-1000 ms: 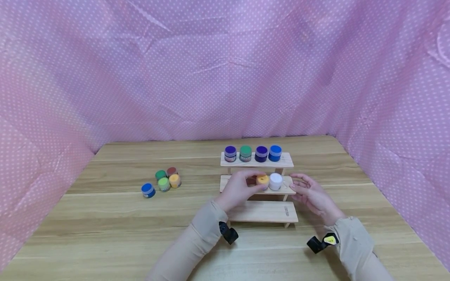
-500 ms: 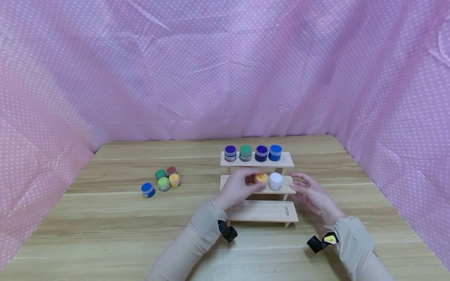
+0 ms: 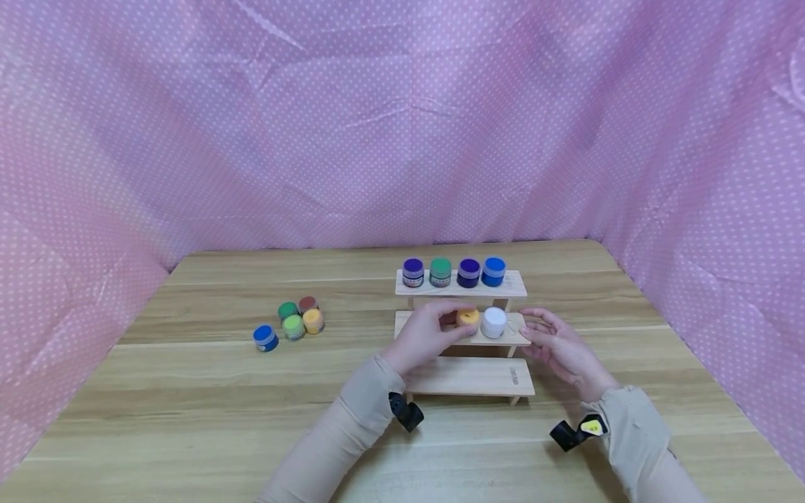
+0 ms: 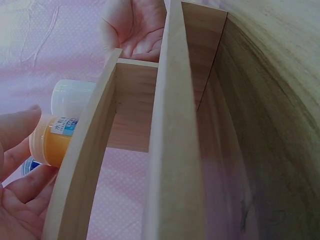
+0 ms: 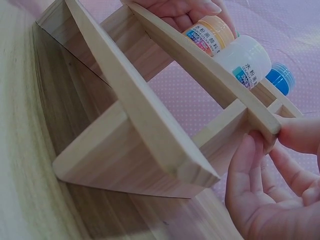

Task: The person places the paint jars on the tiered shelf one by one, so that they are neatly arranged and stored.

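My left hand (image 3: 428,337) holds an orange paint jar (image 3: 468,318) by its sides on the middle step of a three-step wooden display stand (image 3: 465,377). Beside it, to the right, a white paint jar (image 3: 493,323) stands upright with a narrow gap between them. My right hand (image 3: 562,349) pinches the right end of that same step, thumb above and fingers below, as the right wrist view shows on the stand's corner (image 5: 265,122). In the left wrist view, the orange jar (image 4: 56,140) sits between thumb and fingers, its base at the board.
Two purple jars (image 3: 413,273), a green jar (image 3: 440,272) and a blue jar (image 3: 493,272) line the top step. On the table's left lie several more jars: blue (image 3: 265,338), light green (image 3: 293,327), dark green (image 3: 288,311), yellow-orange (image 3: 313,321) and brown-red (image 3: 308,305). A pink dotted cloth (image 3: 402,140) hangs behind.
My left hand has shifted the orange jar slightly left, widening its gap to the white jar. My right hand keeps its hold on the stand's end.
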The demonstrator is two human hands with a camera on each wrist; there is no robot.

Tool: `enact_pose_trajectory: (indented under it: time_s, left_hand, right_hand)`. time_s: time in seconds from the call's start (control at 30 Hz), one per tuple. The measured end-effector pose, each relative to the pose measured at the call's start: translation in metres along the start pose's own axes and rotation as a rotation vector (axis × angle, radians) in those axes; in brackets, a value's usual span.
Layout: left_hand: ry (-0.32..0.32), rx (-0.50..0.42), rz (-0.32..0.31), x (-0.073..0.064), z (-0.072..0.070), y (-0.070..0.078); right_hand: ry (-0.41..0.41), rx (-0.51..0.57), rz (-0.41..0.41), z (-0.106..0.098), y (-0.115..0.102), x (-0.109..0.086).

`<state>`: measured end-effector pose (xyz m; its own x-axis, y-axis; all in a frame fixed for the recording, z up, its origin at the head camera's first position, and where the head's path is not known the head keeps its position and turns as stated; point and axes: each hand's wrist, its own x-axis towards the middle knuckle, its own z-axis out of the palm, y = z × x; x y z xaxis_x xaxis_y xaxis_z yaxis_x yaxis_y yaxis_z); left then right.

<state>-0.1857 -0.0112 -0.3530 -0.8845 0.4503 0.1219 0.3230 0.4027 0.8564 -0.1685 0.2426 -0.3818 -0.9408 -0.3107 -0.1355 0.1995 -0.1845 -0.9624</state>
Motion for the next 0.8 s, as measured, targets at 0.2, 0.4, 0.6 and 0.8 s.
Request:
enact_pose_trajectory:
  time_s: [0.2, 0.4, 0.6, 0.8]
  left_hand:
    - [-0.007, 0.003, -0.026, -0.002, -0.002, 0.004]
    - [0.020, 0.009, 0.002, -0.010, -0.008, 0.006]
    - [0.056, -0.028, 0.026, -0.020, -0.014, 0.006]
    - [0.073, -0.043, 0.024, -0.030, -0.020, 0.001]
  right_hand:
    - [-0.001, -0.002, 0.011, 0.000, 0.001, -0.001]
    - [-0.007, 0.003, 0.001, -0.001, 0.001, 0.001]
    - [-0.004, -0.017, 0.011, -0.002, 0.001, 0.002]
    - [-0.002, -0.015, 0.011, -0.002, 0.002, 0.002]
